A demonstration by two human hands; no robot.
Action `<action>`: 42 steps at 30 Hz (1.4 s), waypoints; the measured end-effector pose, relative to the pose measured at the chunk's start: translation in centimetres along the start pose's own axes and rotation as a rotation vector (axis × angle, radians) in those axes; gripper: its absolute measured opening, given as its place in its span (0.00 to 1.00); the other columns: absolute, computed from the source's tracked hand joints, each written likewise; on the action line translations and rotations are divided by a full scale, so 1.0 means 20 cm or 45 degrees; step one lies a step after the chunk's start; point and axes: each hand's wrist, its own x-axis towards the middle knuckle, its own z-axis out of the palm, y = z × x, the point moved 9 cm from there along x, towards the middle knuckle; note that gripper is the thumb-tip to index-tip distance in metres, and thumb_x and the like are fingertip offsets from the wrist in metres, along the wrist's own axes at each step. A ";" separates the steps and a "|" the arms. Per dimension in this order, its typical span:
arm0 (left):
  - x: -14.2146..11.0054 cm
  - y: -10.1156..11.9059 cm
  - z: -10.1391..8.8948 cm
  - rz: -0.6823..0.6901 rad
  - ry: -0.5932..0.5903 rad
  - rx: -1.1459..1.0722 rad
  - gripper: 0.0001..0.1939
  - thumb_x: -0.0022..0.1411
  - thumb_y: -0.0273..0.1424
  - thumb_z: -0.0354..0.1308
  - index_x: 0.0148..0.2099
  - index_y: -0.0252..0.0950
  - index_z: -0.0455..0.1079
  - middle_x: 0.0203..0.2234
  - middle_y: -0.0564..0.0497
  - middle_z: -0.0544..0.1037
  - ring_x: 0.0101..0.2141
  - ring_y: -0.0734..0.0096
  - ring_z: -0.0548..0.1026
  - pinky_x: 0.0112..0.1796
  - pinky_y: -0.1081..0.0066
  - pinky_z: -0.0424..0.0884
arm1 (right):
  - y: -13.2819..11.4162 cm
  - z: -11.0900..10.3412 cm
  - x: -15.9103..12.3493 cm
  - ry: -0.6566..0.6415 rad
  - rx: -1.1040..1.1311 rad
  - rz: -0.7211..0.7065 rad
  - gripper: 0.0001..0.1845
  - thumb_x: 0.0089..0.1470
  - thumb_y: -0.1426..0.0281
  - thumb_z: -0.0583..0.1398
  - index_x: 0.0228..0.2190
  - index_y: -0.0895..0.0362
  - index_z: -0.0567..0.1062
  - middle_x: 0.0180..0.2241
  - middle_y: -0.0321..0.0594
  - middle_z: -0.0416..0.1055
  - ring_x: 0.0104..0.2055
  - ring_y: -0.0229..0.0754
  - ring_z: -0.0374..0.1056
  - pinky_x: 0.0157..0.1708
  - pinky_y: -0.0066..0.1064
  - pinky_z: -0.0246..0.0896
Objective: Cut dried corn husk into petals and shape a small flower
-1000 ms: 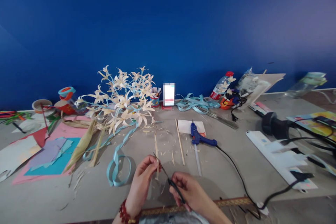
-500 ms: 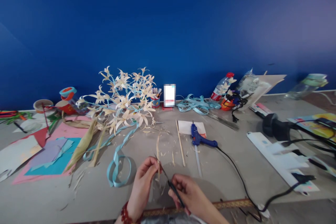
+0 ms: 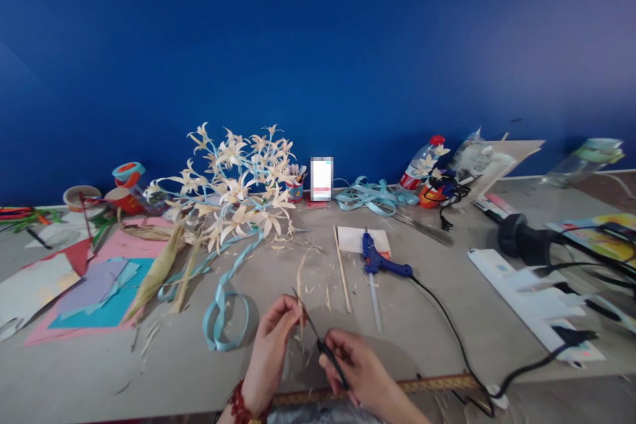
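Left fingers [image 3: 296, 308] pinch a thin pale straw-like strip [image 3: 301, 271]; right fingers [image 3: 325, 352] grip black-handled metal scissors [image 3: 334, 364]. Beyond the scissors lies a blue plastic glue gun [image 3: 380, 261].

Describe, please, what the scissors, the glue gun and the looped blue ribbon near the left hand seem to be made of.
The scissors: probably metal blades, thin and dark grey; black handles, perhaps plastic.
The glue gun: likely hard plastic, evenly blue, with a moulded-looking shape.
The ribbon: perhaps satin-like fabric, because it twists softly with a slight sheen.
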 end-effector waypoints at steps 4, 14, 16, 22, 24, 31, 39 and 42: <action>0.00 -0.01 0.00 -0.006 -0.003 -0.007 0.11 0.58 0.34 0.62 0.27 0.36 0.67 0.23 0.54 0.69 0.28 0.72 0.66 0.32 0.75 0.62 | -0.02 0.00 -0.01 0.008 -0.010 -0.014 0.24 0.48 0.49 0.59 0.21 0.53 0.57 0.13 0.25 0.61 0.11 0.28 0.48 0.12 0.22 0.42; 0.00 -0.03 -0.04 -0.077 0.049 -0.020 0.12 0.54 0.37 0.64 0.27 0.35 0.69 0.23 0.54 0.72 0.26 0.73 0.67 0.31 0.75 0.63 | -0.01 -0.03 0.01 0.036 -0.088 -0.041 0.25 0.48 0.48 0.60 0.19 0.53 0.58 0.12 0.26 0.59 0.14 0.31 0.52 0.16 0.23 0.44; 0.00 -0.02 -0.05 -0.061 0.065 -0.002 0.12 0.54 0.37 0.65 0.28 0.35 0.70 0.23 0.54 0.71 0.26 0.74 0.67 0.30 0.76 0.62 | 0.01 -0.03 0.01 0.026 -0.085 -0.023 0.25 0.48 0.49 0.61 0.19 0.53 0.59 0.13 0.27 0.59 0.14 0.31 0.53 0.15 0.23 0.45; 0.00 0.00 -0.07 -0.020 0.065 0.016 0.12 0.57 0.37 0.64 0.30 0.34 0.71 0.23 0.53 0.72 0.26 0.74 0.67 0.31 0.75 0.63 | -0.01 -0.02 0.00 0.015 -0.216 -0.061 0.16 0.52 0.58 0.59 0.23 0.54 0.61 0.18 0.28 0.61 0.17 0.32 0.54 0.17 0.22 0.46; 0.00 0.01 -0.06 -0.003 0.043 0.007 0.11 0.58 0.36 0.63 0.30 0.34 0.70 0.23 0.53 0.71 0.27 0.74 0.67 0.32 0.75 0.63 | -0.06 -0.03 0.00 0.066 -0.346 -0.166 0.15 0.51 0.62 0.60 0.22 0.54 0.61 0.19 0.29 0.60 0.21 0.33 0.55 0.20 0.22 0.46; -0.01 0.01 -0.04 0.001 0.079 -0.097 0.10 0.57 0.36 0.63 0.31 0.36 0.69 0.24 0.55 0.70 0.27 0.73 0.67 0.32 0.75 0.63 | -0.15 -0.06 -0.03 0.214 -0.754 -0.283 0.14 0.51 0.63 0.62 0.24 0.55 0.63 0.20 0.28 0.58 0.23 0.34 0.53 0.24 0.25 0.43; -0.01 -0.01 -0.04 0.012 0.107 -0.118 0.10 0.57 0.37 0.63 0.31 0.36 0.69 0.24 0.55 0.69 0.27 0.74 0.66 0.30 0.75 0.63 | -0.15 -0.07 -0.02 0.237 -0.904 -0.308 0.11 0.53 0.61 0.61 0.27 0.55 0.67 0.22 0.32 0.66 0.24 0.37 0.60 0.25 0.25 0.46; -0.01 -0.01 -0.05 0.019 0.114 -0.148 0.10 0.56 0.36 0.64 0.31 0.36 0.69 0.24 0.55 0.69 0.27 0.74 0.66 0.31 0.74 0.64 | -0.15 -0.07 -0.02 0.243 -0.921 -0.318 0.11 0.54 0.61 0.61 0.27 0.55 0.68 0.22 0.33 0.68 0.24 0.38 0.61 0.24 0.25 0.46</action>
